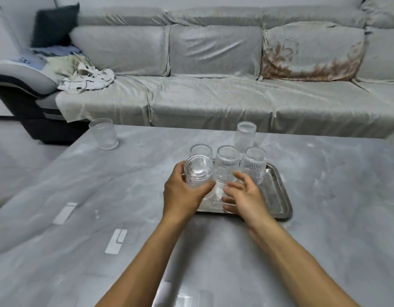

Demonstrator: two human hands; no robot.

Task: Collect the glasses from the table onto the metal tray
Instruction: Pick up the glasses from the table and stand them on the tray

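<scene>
Six glasses show on the grey table [324, 196]. One ribbed glass [198, 173] sits in the left hand [182, 191], fingers wrapped round it, over the near left corner of the metal tray [278, 196]. Just past those fingers stand three more glasses [227, 165] on the tray. Right hand [245, 198] rests beside them, fingers spread and holding nothing. Another glass [245, 134] stands beyond the tray; the last glass [104, 134] is well off to the left.

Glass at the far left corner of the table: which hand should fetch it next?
Left. That glass stands on the left hand's side, though that hand must first set down the glass it grips; the right hand hovers over the metal tray.
</scene>
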